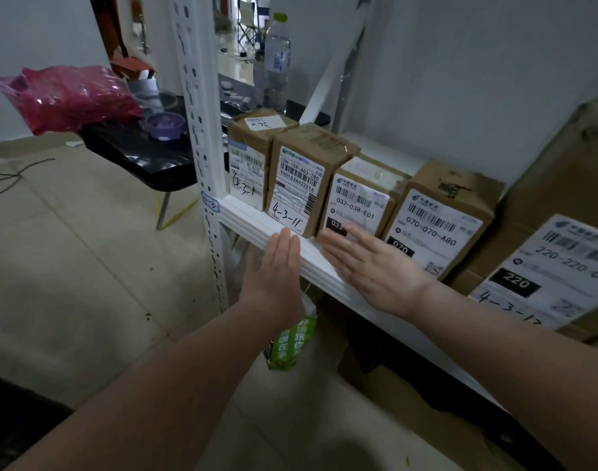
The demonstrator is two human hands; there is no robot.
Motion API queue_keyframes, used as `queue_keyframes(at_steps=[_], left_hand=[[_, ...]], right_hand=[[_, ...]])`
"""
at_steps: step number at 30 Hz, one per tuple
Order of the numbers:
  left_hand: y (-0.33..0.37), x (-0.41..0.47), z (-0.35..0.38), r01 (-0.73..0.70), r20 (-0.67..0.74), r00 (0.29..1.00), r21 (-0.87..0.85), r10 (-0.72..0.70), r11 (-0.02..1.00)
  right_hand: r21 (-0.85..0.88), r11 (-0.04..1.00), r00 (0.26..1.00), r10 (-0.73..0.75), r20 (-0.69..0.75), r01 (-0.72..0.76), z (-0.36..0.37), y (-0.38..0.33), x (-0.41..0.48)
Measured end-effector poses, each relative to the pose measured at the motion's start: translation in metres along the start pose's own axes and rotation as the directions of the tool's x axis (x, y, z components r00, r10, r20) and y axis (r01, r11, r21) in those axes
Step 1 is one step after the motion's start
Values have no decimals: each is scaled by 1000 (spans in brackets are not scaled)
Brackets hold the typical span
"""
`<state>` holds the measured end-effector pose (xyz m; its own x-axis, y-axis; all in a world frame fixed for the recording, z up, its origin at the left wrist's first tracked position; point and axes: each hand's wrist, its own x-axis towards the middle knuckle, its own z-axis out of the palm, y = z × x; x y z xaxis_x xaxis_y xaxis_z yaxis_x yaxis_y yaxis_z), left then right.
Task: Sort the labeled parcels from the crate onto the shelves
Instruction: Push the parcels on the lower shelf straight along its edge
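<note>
Five labelled parcels (358, 202) stand mid-frame on the white shelf (257, 220); your left hand (277, 266) and right hand (369, 270) are flat, holding nothing. They look stiff, taped, probably light: grip opposite sides.

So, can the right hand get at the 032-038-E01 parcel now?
Probably yes: the right hand is open at the 032-038-E01 parcel, nothing between. The 4-3-11 parcel and 070-070-A80 parcel crowd its sides, so gripping may be tight.

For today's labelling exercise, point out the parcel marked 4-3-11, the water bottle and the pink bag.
parcel marked 4-3-11 (299, 185): head view, front label.
water bottle (276, 60): head view, its label.
pink bag (70, 96): head view, middle.
</note>
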<state>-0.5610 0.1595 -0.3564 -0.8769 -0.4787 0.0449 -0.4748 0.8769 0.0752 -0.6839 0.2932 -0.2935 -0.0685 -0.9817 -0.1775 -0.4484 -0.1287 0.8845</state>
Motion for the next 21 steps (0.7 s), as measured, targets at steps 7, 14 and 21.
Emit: queue_keyframes(at_steps=[7,14,21], left_hand=[[1,2,-4,18,59,998,29,-20,999],[21,-4,-11,53,75,996,25,-55,998],[58,-25,-8,-55,101,993,-62,61,997]], right_hand=[[19,999,999,51,-19,-51,-2,-5,-8],[13,999,999,51,-17,-50,10,-15,-66],[71,991,992,117,-55,-113,19,-11,-79]])
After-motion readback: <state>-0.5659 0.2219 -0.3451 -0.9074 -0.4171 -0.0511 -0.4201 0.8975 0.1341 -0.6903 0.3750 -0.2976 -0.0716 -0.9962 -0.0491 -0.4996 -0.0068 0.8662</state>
